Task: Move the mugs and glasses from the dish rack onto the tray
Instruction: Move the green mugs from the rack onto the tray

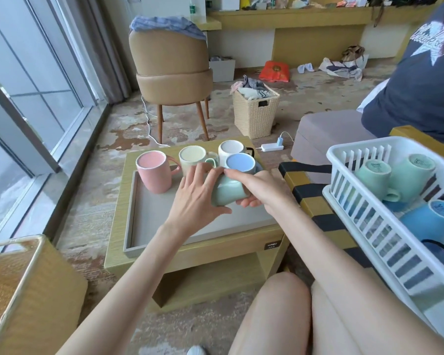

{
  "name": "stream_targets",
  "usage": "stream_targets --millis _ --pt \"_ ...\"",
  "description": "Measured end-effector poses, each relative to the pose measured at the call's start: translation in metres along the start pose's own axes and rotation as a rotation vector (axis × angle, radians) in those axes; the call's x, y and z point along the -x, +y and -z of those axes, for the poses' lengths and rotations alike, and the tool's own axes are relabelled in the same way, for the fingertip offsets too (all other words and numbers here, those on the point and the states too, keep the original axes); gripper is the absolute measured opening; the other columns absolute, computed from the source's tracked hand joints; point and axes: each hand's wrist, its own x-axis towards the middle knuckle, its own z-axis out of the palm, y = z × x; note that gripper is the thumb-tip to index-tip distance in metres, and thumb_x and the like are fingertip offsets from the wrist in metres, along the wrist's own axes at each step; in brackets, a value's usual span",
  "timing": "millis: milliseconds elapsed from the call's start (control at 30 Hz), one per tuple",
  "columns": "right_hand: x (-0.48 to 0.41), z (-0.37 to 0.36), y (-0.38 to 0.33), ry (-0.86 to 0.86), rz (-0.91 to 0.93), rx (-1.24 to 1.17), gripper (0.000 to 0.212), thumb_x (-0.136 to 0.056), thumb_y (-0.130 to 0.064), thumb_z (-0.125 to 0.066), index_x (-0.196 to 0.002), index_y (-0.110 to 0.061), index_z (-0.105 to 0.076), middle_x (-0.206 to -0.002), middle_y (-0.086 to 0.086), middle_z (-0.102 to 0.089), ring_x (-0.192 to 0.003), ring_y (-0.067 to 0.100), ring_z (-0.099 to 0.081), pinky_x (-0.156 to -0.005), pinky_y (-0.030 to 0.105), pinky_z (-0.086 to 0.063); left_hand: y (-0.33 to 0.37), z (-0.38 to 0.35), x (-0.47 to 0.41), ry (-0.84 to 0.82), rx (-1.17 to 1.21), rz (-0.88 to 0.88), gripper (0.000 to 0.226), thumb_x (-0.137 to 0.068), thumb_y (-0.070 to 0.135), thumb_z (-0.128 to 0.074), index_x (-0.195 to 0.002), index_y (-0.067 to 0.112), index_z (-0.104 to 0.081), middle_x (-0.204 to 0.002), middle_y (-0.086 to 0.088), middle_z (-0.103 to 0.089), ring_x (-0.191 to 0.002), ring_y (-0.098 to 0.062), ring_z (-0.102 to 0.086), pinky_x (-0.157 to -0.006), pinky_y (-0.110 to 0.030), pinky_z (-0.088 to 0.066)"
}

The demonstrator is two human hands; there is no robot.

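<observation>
A mint green mug [226, 192] hangs tilted over the grey tray [136, 221]. My left hand [195, 198] grips its left side and my right hand [256, 190] wraps its right side. Standing upright at the tray's far end are a pink mug [154, 172], a pale yellow mug [192, 157], a white mug [232, 148] and a blue mug [241, 163]. The white dish rack [385, 226] at the right holds two mint mugs [374, 180] upside down, a blue mug [431, 221] and a dark blue one [441, 254].
The tray lies on a low wooden table [195, 254]. A striped bench [315, 198] carries the rack. Another person in a dark shirt [415, 93] sits at the far right. A woven basket [255, 111] and a tan chair [172, 73] stand beyond the table.
</observation>
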Motion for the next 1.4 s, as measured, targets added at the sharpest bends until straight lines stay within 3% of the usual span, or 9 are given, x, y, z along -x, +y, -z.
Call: stream_targets --millis 167,267,467,633,733,900,967,1067,1400 --pt "-0.005 -0.008 -0.001 -0.040 0.160 0.207 0.059 -0.070 -0.069 -0.064 -0.084 -0.012 -0.066 -0.071 0.004 -0.074 -0.061 0.016 -0.071 -0.060 0.033 -0.057 -0.014 -0.013 -0.001 0.048 0.119 0.126 0.080 -0.056 0.047 -0.083 -0.124 0.021 -0.049 -0.117 0.001 -0.050 -0.104 -0.022 -0.045 -0.077 -0.036 -0.047" --pt "-0.016 -0.008 0.002 -0.093 0.294 0.327 0.050 -0.075 -0.057 -0.071 -0.102 -0.016 -0.062 -0.096 0.000 -0.070 -0.085 0.018 -0.069 -0.080 0.044 -0.056 -0.028 -0.022 -0.001 0.005 0.343 0.294 0.079 -0.055 0.050 -0.081 -0.123 0.024 -0.049 -0.114 0.006 -0.053 -0.103 -0.019 -0.052 -0.080 -0.036 -0.048" --pt "-0.057 -0.009 0.018 0.084 0.569 0.752 0.050 -0.088 -0.034 -0.065 -0.132 -0.016 -0.049 -0.140 0.002 -0.044 -0.133 0.023 -0.038 -0.105 0.041 -0.036 -0.052 -0.046 0.003 -0.130 0.722 0.519 0.072 -0.060 0.032 -0.090 -0.118 0.038 -0.048 -0.111 0.011 -0.064 -0.097 -0.007 -0.061 -0.090 -0.035 -0.053" --pt "-0.081 -0.017 0.039 0.070 0.552 1.008 0.074 -0.092 -0.036 -0.060 -0.152 -0.015 -0.021 -0.163 0.005 -0.011 -0.150 0.021 -0.006 -0.122 0.037 -0.007 -0.061 -0.062 0.006 -0.217 0.837 0.630 0.071 -0.053 0.043 -0.087 -0.114 0.041 -0.050 -0.108 0.013 -0.068 -0.103 -0.014 -0.063 -0.092 -0.044 -0.053" --pt "-0.087 -0.019 0.047 0.094 0.573 1.039 0.076 -0.092 -0.033 -0.059 -0.153 -0.012 -0.017 -0.163 0.006 -0.010 -0.151 0.021 -0.006 -0.123 0.036 -0.001 -0.066 -0.066 0.008 -0.253 0.895 0.629 0.073 -0.055 0.036 -0.088 -0.118 0.037 -0.052 -0.113 0.009 -0.068 -0.108 -0.014 -0.064 -0.097 -0.046 -0.051" --pt "-0.092 -0.012 0.046 0.221 0.591 0.946 0.067 -0.093 -0.036 -0.059 -0.148 -0.010 -0.030 -0.160 0.010 -0.021 -0.148 0.025 -0.017 -0.119 0.037 -0.016 -0.062 -0.068 0.006 -0.227 0.841 0.614 0.084 -0.052 0.042 -0.090 -0.124 0.034 -0.046 -0.128 0.004 -0.051 -0.119 -0.016 -0.052 -0.105 -0.036 -0.043" --pt "-0.094 -0.008 0.045 0.234 0.522 0.895 0.073 -0.090 -0.044 -0.061 -0.147 -0.010 -0.031 -0.158 0.011 -0.022 -0.145 0.029 -0.023 -0.113 0.039 -0.026 -0.058 -0.067 0.003 -0.124 0.717 0.615 0.087 -0.052 0.049 -0.090 -0.124 0.031 -0.045 -0.120 0.004 -0.042 -0.114 -0.014 -0.047 -0.098 -0.028 -0.040" --pt "-0.097 -0.006 0.047 0.187 0.487 0.841 0.072 -0.087 -0.046 -0.063 -0.144 -0.012 -0.033 -0.155 0.008 -0.025 -0.139 0.030 -0.031 -0.103 0.042 -0.037 -0.055 -0.063 -0.004 -0.029 0.652 0.569 0.080 -0.053 0.053 -0.087 -0.117 0.025 -0.048 -0.112 0.007 -0.049 -0.100 -0.014 -0.051 -0.085 -0.030 -0.045" --pt "-0.102 -0.005 0.052 0.210 0.519 0.801 0.069 -0.085 -0.043 -0.067 -0.139 -0.012 -0.038 -0.147 0.007 -0.032 -0.131 0.032 -0.038 -0.096 0.043 -0.042 -0.060 -0.066 -0.034 -0.043 0.636 0.558 0.062 -0.067 0.026 -0.088 -0.115 0.020 -0.049 -0.111 0.013 -0.058 -0.102 -0.015 -0.060 -0.078 -0.026 -0.041"
